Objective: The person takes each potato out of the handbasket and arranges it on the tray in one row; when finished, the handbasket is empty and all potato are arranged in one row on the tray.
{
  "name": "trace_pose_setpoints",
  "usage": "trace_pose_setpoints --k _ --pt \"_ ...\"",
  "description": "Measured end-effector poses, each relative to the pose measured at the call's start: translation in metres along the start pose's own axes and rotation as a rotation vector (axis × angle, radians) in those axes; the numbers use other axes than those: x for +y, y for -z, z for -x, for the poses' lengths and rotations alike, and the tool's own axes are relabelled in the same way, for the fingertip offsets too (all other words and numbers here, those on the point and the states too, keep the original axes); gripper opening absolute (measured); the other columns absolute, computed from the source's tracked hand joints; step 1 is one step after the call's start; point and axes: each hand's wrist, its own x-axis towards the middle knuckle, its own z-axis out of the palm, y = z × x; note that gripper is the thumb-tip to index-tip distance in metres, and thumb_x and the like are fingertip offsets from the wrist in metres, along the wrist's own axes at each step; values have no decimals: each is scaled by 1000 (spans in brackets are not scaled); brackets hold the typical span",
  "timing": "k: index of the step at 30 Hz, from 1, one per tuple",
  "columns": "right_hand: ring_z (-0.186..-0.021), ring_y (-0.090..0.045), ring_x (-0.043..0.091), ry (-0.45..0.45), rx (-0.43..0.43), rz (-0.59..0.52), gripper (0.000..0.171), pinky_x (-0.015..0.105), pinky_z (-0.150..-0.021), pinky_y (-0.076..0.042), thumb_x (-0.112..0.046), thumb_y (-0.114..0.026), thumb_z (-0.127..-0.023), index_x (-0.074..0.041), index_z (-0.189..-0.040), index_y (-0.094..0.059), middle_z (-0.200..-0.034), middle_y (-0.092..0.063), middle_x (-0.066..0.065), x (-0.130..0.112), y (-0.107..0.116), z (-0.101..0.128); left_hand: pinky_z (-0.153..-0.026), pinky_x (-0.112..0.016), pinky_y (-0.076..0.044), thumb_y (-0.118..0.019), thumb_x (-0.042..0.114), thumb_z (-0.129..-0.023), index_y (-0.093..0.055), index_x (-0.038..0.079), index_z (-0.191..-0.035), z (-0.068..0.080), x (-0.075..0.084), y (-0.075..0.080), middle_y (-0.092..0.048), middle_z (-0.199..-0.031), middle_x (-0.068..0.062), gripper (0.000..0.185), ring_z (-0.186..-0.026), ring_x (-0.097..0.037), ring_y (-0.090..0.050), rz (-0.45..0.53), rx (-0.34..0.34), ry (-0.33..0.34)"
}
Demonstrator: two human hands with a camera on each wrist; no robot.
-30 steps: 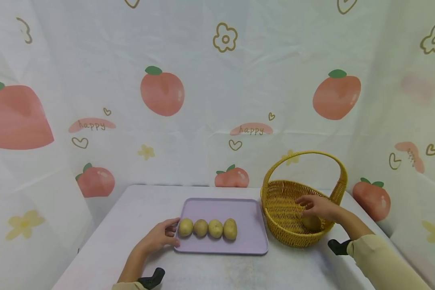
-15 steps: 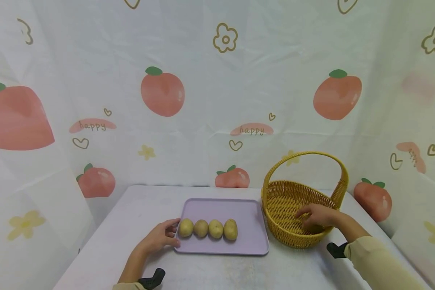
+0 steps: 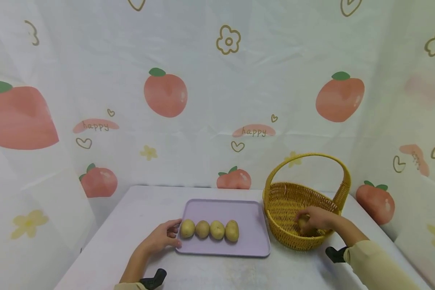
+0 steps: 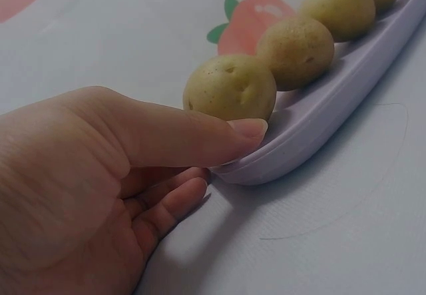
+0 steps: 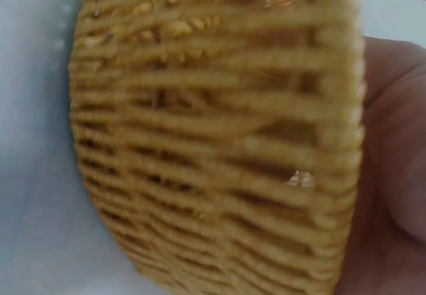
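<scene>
Left hand (image 3: pixel 158 240): near edge of the surface, thumb (image 4: pixel 249 128) laid on the tray (image 3: pixel 250 245) rim at its near-left corner, other fingers loosely curled below; steadies the tray.
Row: four potatoes (image 3: pixel 210 229) side by side along the tray's near half, touching.
Right hand (image 3: pixel 317 219): inside the basket (image 3: pixel 286 201), right side of the surface, fingers curled round a potato (image 3: pixel 302 222).
Advice: lift straight up past the wicker wall, steer clear of the handle (image 3: pixel 308 156), then set it just beside the row's right end.
</scene>
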Motion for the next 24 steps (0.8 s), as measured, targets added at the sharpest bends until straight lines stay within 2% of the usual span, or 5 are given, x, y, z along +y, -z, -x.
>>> trace_pose_setpoints --k 7,12,18,24 --pt "-90 -48 25 67 85 -32 44 39 -71 -40 -9 -83 -72 -10 -109 -60 -107 -54 8 -11 -4 2 -89 -44 -47 -84 7 -70 -44 -8 -140 -3 -2 -1 -60 -116 -16 82 -100 -28 -59 0 7 16" --pt "-92 -48 26 131 146 -35 45 39 -72 -42 -2 -81 -71 -8 -109 -59 -110 -55 9 -22 -5 2 -88 -42 -47 -84 8 -70 -44 -8 -140 -3 -3 -1 -60 -116 -15 82 -101 -28 -58 -8 6 11" --pt "-92 -50 25 188 254 -15 47 37 -68 -43 -10 -81 -72 -10 -115 -60 -113 -55 9 -42 -9 5 -89 -45 -47 -83 5 -71 -43 -10 -140 -1 -2 -1 -60 -116 -17 81 -101 -29 -59 4 1 0" --pt "-90 -52 24 260 336 -33 55 35 -66 -46 -14 -82 -72 -10 -122 -60 -113 -56 9 -70 -19 9 -91 -48 -46 -84 8 -70 -44 -7 -140 -1 0 -1 -60 -117 -16 83 -102 -29 -59 -7 10 32"
